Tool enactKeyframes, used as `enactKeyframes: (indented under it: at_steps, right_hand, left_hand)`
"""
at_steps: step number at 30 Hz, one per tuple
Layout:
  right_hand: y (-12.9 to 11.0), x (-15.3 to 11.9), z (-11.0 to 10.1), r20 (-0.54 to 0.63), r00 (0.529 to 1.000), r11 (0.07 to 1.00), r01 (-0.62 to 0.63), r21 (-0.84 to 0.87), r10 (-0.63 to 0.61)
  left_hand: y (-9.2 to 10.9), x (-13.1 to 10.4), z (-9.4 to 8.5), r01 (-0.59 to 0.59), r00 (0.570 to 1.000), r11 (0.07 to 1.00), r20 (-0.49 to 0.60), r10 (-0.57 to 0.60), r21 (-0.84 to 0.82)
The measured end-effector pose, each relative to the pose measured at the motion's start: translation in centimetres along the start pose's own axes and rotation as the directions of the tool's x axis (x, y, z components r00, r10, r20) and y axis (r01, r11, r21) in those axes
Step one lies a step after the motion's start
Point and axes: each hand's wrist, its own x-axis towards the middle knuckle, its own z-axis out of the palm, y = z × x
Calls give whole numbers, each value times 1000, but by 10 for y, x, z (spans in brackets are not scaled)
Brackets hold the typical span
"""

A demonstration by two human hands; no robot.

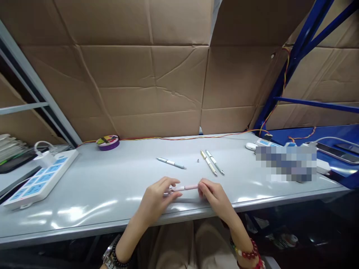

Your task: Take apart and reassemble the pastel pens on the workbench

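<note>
A pink and white pen [183, 188] lies level between my two hands, just above the front part of the grey table. My left hand [159, 196] holds its left end between thumb and fingers. Closed around its right end is my right hand [212, 194], whose fingertips hide that end. Beyond my hands, a grey and white pen [171, 163] lies on the table. Two more pens, one gold and white [208, 163] and one silver and white [215, 162], rest side by side to the right. A tiny grey piece [198, 161] stands left of them.
A white power strip [42, 179] with blue sockets is at the left. A purple tape roll [108, 142] sits at the back left. Thin red and yellow wires run along the table's [92, 175] back edge. A white mouse-like object [251, 146] and a phone [338, 153] are at the right.
</note>
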Motion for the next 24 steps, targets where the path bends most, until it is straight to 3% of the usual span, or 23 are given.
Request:
enactKeyframes:
  at_steps: [3,6,11,13,15,17,18,21,22,24]
  right_hand:
    - [0,-2,-4,-13,1000,997,20,72,-19]
    - [-1,-2,-6,81,996,997,37,66,-43]
    - [-5,1,-6,164,985,996,47,78,-59]
    - [-4,0,-4,157,986,996,45,75,-56]
    - [1,-2,-2,52,998,993,32,114,-38]
    - [9,-4,-1,-157,988,978,25,205,7]
    - [13,-5,-1,-284,958,966,35,255,40]
    - [19,1,-9,-582,805,947,87,308,115]
    - [19,5,-14,-634,766,956,95,278,108]
    - [16,17,-26,-666,745,987,87,137,27]
  left_hand:
    - [0,-5,-4,41,997,978,-50,-52,-205]
    - [-1,-9,-7,-16,993,942,-120,-25,-336]
    - [-1,-10,-7,-113,992,971,-82,97,-209]
    - [-2,-10,-5,-145,985,975,-120,126,-166]
    - [-2,-9,-3,-136,972,983,-207,108,-123]
    - [-3,-9,0,-96,954,992,-292,70,-76]
    - [-3,-9,1,-77,943,995,-327,54,-60]
    - [-2,-8,2,-49,926,999,-376,37,-22]
    - [-2,-8,2,-44,925,999,-378,38,-9]
    - [-1,-7,2,-29,933,999,-359,32,12]
